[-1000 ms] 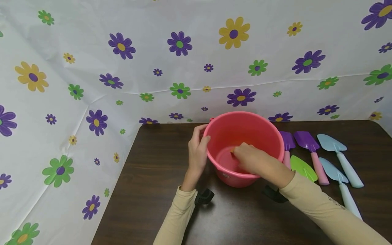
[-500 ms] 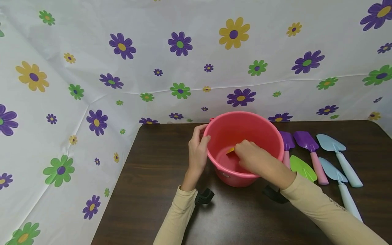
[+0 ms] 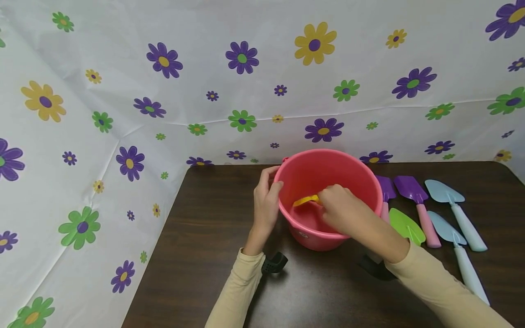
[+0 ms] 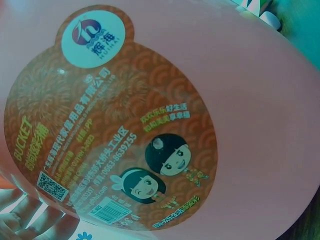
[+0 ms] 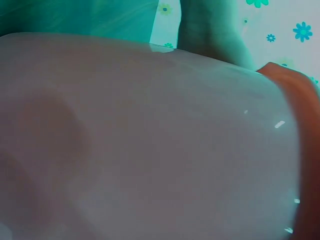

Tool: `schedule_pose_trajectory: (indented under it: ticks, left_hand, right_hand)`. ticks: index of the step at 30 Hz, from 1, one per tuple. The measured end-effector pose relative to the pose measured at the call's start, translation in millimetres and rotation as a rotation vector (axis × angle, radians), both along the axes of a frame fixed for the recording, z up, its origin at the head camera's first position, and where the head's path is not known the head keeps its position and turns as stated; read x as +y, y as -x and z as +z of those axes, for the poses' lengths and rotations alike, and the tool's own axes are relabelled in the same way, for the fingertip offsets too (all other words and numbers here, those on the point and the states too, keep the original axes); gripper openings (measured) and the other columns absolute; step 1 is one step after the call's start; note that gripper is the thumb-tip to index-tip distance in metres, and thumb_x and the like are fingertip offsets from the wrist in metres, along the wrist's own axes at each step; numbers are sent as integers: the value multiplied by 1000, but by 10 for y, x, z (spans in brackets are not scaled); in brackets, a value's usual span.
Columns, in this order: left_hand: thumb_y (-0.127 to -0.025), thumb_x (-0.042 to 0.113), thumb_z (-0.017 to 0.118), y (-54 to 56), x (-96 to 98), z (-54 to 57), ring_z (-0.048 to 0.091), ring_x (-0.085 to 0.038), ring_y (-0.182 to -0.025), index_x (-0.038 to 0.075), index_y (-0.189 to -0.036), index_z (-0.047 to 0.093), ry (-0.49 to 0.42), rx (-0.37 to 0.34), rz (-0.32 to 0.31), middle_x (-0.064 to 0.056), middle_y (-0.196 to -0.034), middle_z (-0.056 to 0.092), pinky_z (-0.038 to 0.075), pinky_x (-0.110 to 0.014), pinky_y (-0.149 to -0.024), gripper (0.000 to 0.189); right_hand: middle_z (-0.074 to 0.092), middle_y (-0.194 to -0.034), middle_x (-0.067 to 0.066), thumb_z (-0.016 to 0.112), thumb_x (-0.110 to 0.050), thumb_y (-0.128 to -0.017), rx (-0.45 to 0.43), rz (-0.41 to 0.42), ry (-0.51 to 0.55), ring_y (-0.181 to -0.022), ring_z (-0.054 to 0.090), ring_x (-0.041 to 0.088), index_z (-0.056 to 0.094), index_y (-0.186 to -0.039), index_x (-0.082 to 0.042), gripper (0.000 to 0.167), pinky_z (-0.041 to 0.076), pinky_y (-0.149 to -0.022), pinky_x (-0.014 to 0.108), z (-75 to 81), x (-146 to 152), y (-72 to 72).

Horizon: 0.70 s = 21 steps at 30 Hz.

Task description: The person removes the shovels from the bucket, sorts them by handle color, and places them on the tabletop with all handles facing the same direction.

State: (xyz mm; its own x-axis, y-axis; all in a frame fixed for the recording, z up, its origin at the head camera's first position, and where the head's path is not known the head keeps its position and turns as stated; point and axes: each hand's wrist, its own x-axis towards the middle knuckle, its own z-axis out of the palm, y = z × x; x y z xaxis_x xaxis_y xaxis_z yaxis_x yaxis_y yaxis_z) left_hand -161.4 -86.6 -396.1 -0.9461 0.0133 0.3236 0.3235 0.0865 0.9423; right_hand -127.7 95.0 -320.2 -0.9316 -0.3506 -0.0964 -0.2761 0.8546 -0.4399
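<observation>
A pink plastic bucket (image 3: 313,239) stands upright on the dark wooden table (image 3: 205,237). At its left side my left hand (image 3: 266,202) grips the rim, thumb inside and fingers outside. My right hand (image 3: 344,207) reaches over the rim into the bucket with curled fingers. From that fist a thin, slightly bent yellow piece (image 3: 306,200) sticks out to the left; what it belongs to is hidden by the hand. In the left wrist view the bucket's printed label (image 4: 115,125) fills much of the frame. The right wrist view shows mostly the blurred bucket wall (image 5: 165,135).
To the right of the bucket lie small garden trowels: two purple ones (image 3: 411,189) with pink handles, two light blue ones (image 3: 445,190) and a lime green one (image 3: 406,225). A white sheet with printed flowers (image 3: 176,136) hangs behind the table and along its left.
The yellow piece has come into fuller view inside the bucket, reaching farther left. My right hand has shifted slightly right and up. The left hand keeps its hold on the rim.
</observation>
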Motion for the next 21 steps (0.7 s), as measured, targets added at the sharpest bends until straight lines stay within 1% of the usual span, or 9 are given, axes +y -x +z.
schedule_pose_trajectory:
  ticks: [2,4,7,10,13,16,18,19,21]
  left_hand:
    - [-96,11,58,0,2,3,66,-32,-107,8,-135,56,2,-1,2,-6,-130,66,60,-46,-89,38]
    - [-97,11,58,1,3,3,67,-31,-106,9,-134,56,2,-1,3,-6,-130,67,60,-45,-89,38]
    - [-97,11,58,0,2,2,67,-29,-105,9,-134,57,5,-6,9,-4,-129,67,61,-43,-88,38]
    - [-97,11,58,-2,0,2,67,-26,-105,10,-135,57,10,-11,11,-4,-128,67,61,-41,-88,38]
    - [-96,12,59,-8,-2,9,67,-24,-105,10,-135,57,19,-14,16,-3,-129,67,61,-37,-88,38]
    - [-96,13,60,-12,-5,18,67,-23,-105,10,-135,57,24,-16,21,-3,-129,66,61,-36,-88,39]
    - [-96,13,60,-11,-8,21,67,-25,-105,9,-135,57,23,-15,20,-4,-129,67,61,-40,-88,39]
    - [-96,13,60,-9,-7,20,67,-27,-105,9,-134,57,24,-15,21,-5,-129,67,61,-42,-88,39]
    - [-96,12,60,-7,-10,16,68,-31,-105,8,-134,58,24,-11,27,-6,-128,68,60,-48,-88,39]
  right_hand:
    - [57,-62,1,78,4,-74,41,-4,11,-54,55,15,71,-82,-3,12,55,-57,28,20,20,-30]
    - [55,-60,0,77,4,-75,103,-7,15,-53,52,15,70,-78,-4,11,53,-55,27,43,38,-69]
    - [55,-60,0,78,2,-75,217,-17,31,-53,50,14,72,-78,-2,8,54,-56,30,77,62,-140]
    - [66,-67,4,80,1,-75,329,-38,66,-55,55,15,77,-87,0,12,59,-59,35,132,87,-236]
    - [75,-82,12,82,2,-74,435,-67,112,-63,67,23,79,-98,3,24,62,-64,42,198,126,-346]
    - [77,-92,17,85,2,-72,534,-110,147,-71,72,31,79,-103,5,32,62,-64,45,269,183,-463]
    - [78,-95,18,88,2,-72,596,-138,169,-73,74,34,79,-104,4,34,62,-63,45,323,227,-539]
    - [78,-95,17,89,3,-71,630,-152,183,-73,74,34,79,-104,4,34,61,-62,42,347,251,-576]
    - [78,-96,18,89,5,-70,692,-182,222,-74,74,36,79,-103,4,35,59,-67,26,389,307,-653]
